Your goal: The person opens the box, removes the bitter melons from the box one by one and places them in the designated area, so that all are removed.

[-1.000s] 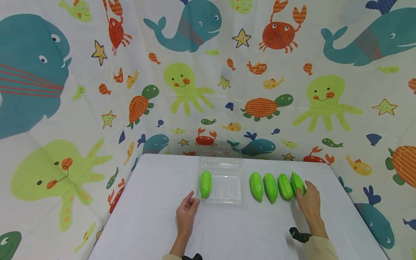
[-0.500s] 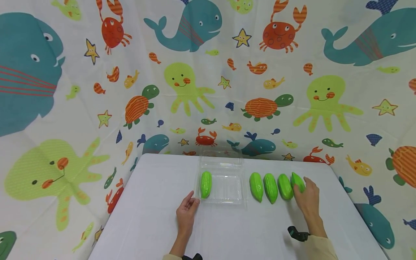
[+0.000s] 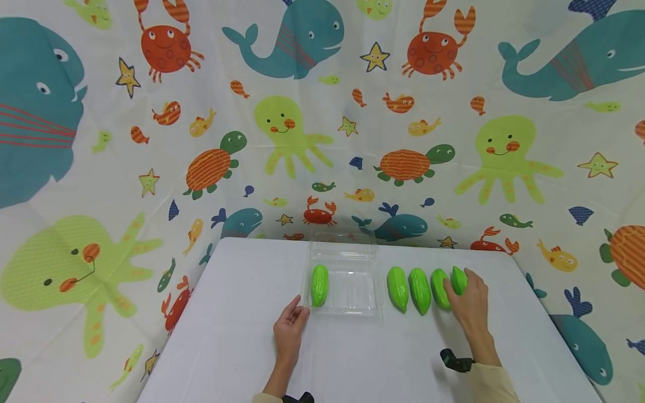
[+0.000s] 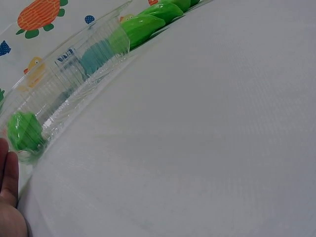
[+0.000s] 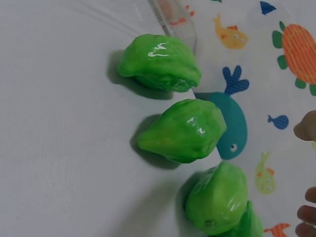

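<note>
Glossy, ridged green bitter melons lie on the white table [image 3: 242, 347]. One bitter melon [image 3: 319, 285] sits at the left side of a clear plastic clamshell box [image 3: 347, 313], whose lid is folded back. My left hand [image 3: 289, 336] rests at the box's front left corner, its fingers extended. To the right of the box several more melons stand in a row. Over the right end of that row is my right hand [image 3: 470, 308], thumb and fingers spread about the rightmost melon [image 3: 458, 280], which it partly hides. In the right wrist view, fingertips [image 5: 306, 212] appear apart from the melons.
A white cloth backdrop [image 3: 353, 134] printed with sea animals rises behind and beside the table. The raised clear lid [image 3: 342, 244] leans toward the table's back edge. The row's leftmost melon [image 3: 397, 289] lies close to the box's right side.
My right hand has shifted left over the end of the row, its thumb now overlapping the neighbouring melon. My left hand and the box have stayed put.
</note>
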Demonstrator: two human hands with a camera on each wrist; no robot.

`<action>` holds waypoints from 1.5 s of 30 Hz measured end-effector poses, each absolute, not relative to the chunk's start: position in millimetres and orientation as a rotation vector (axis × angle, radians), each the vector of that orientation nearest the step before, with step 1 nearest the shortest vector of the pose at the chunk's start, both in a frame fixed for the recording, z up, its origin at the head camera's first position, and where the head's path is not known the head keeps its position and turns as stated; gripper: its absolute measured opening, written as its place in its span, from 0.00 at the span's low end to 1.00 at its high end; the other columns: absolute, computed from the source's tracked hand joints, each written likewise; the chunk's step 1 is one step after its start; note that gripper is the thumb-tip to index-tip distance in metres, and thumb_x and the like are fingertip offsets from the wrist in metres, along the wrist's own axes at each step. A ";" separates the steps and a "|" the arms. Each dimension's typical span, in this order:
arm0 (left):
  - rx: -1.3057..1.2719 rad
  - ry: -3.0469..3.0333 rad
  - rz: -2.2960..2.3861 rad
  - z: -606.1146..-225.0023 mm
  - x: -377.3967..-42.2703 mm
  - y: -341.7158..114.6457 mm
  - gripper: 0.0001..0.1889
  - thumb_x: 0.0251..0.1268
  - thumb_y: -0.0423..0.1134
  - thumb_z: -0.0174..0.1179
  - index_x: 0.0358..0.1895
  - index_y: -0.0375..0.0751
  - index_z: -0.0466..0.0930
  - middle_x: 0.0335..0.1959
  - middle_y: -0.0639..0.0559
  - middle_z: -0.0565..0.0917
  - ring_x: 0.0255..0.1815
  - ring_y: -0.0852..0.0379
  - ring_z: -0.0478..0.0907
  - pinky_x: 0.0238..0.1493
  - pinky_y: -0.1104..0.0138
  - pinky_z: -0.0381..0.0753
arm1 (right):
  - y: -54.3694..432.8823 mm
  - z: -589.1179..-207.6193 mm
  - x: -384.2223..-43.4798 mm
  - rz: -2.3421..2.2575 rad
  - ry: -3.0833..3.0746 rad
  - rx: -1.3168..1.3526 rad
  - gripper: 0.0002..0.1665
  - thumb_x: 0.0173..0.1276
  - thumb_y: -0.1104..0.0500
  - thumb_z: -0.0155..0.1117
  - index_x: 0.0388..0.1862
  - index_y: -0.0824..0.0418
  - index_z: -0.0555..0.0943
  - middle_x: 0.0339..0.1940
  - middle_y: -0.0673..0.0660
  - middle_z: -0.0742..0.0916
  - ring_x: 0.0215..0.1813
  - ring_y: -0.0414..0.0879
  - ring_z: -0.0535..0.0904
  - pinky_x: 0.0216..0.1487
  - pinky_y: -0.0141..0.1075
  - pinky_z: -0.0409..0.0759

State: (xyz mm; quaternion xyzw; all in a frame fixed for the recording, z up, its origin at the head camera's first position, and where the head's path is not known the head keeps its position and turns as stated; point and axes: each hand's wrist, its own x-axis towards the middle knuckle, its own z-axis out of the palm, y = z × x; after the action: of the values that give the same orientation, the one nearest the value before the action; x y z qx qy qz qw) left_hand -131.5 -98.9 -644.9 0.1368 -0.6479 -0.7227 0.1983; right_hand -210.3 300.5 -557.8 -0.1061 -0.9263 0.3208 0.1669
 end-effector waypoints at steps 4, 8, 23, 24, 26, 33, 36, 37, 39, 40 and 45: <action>0.383 -1.814 -2.022 -644.8 -131.8 -98.8 0.23 0.63 0.33 0.69 0.62 0.36 0.80 0.38 0.45 0.85 0.39 0.69 0.81 0.45 0.81 0.81 | 296.1 -555.7 -209.5 0.910 -2.625 -0.269 0.41 0.70 0.50 0.63 0.72 0.73 0.64 0.71 0.74 0.70 0.71 0.68 0.63 0.71 0.61 0.64; 0.375 -1.804 -2.016 -644.8 -132.3 -98.5 0.24 0.63 0.33 0.69 0.62 0.33 0.79 0.38 0.46 0.85 0.38 0.69 0.81 0.44 0.81 0.81 | 290.7 -553.9 -208.6 0.916 -2.611 -0.232 0.40 0.69 0.51 0.64 0.71 0.73 0.65 0.71 0.74 0.70 0.70 0.69 0.64 0.71 0.62 0.64; 0.390 -1.796 -2.044 -643.5 -131.0 -98.4 0.23 0.62 0.33 0.69 0.62 0.36 0.80 0.37 0.49 0.84 0.39 0.68 0.82 0.45 0.80 0.81 | 269.8 -553.0 -208.1 0.940 -2.589 -0.182 0.41 0.68 0.52 0.66 0.72 0.72 0.65 0.72 0.73 0.69 0.74 0.68 0.61 0.74 0.62 0.61; 0.390 -1.798 -2.043 -643.2 -130.8 -98.5 0.23 0.62 0.33 0.69 0.62 0.37 0.80 0.37 0.49 0.84 0.39 0.68 0.82 0.45 0.80 0.81 | 268.5 -552.9 -208.0 0.946 -2.587 -0.176 0.41 0.68 0.52 0.66 0.72 0.72 0.65 0.72 0.73 0.69 0.74 0.68 0.61 0.74 0.62 0.61; 0.389 -1.801 -2.045 -642.8 -130.4 -98.8 0.23 0.62 0.33 0.69 0.62 0.37 0.80 0.38 0.48 0.84 0.39 0.68 0.82 0.46 0.80 0.81 | 265.7 -553.2 -207.8 0.952 -2.584 -0.161 0.41 0.67 0.52 0.67 0.72 0.72 0.65 0.72 0.73 0.69 0.75 0.68 0.60 0.75 0.62 0.60; 0.388 -1.802 -2.056 -643.4 -130.5 -99.5 0.23 0.63 0.33 0.69 0.62 0.37 0.80 0.38 0.48 0.84 0.39 0.67 0.81 0.45 0.80 0.81 | 257.3 -553.6 -206.4 0.940 -2.588 -0.120 0.41 0.67 0.51 0.66 0.72 0.70 0.64 0.72 0.73 0.68 0.75 0.68 0.60 0.74 0.63 0.60; 0.380 -1.794 -2.058 -643.6 -131.0 -99.2 0.23 0.62 0.33 0.69 0.62 0.36 0.80 0.37 0.48 0.84 0.39 0.67 0.82 0.45 0.80 0.82 | 253.6 -553.1 -206.1 0.939 -2.586 -0.098 0.42 0.67 0.51 0.66 0.72 0.70 0.64 0.72 0.72 0.69 0.75 0.68 0.60 0.74 0.64 0.60; 0.377 -1.791 -2.057 -643.7 -131.1 -99.0 0.23 0.62 0.33 0.69 0.62 0.36 0.80 0.37 0.48 0.84 0.38 0.67 0.82 0.44 0.80 0.82 | 252.4 -553.1 -206.2 0.938 -2.585 -0.089 0.42 0.67 0.50 0.66 0.72 0.70 0.64 0.72 0.72 0.69 0.75 0.68 0.60 0.74 0.64 0.60; 0.370 -1.790 -2.053 -643.7 -131.1 -98.4 0.24 0.63 0.32 0.69 0.62 0.35 0.79 0.38 0.47 0.85 0.38 0.68 0.82 0.44 0.80 0.82 | 249.7 -552.8 -206.3 0.947 -2.571 -0.068 0.41 0.67 0.51 0.66 0.72 0.70 0.65 0.72 0.72 0.69 0.75 0.68 0.60 0.74 0.64 0.60; 0.370 -1.786 -2.054 -643.9 -131.3 -98.1 0.24 0.62 0.32 0.69 0.62 0.34 0.79 0.38 0.46 0.85 0.38 0.68 0.81 0.44 0.80 0.82 | 248.4 -552.9 -206.6 0.947 -2.561 -0.055 0.41 0.67 0.51 0.67 0.71 0.71 0.65 0.71 0.72 0.70 0.75 0.68 0.61 0.74 0.63 0.60; 0.371 -1.756 -2.084 -642.5 -132.0 -97.9 0.25 0.62 0.31 0.68 0.63 0.31 0.77 0.39 0.43 0.85 0.38 0.69 0.81 0.42 0.80 0.81 | 240.9 -551.8 -208.0 0.959 -2.509 0.004 0.41 0.65 0.53 0.69 0.70 0.73 0.67 0.69 0.73 0.72 0.72 0.68 0.64 0.74 0.61 0.61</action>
State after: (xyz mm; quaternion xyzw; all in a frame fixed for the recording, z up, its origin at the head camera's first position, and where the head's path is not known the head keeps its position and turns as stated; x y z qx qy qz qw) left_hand -132.0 -97.9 -642.5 0.1323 -0.6261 -0.7434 0.1944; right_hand -208.0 240.9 -551.8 0.0016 -0.9099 0.3479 0.2260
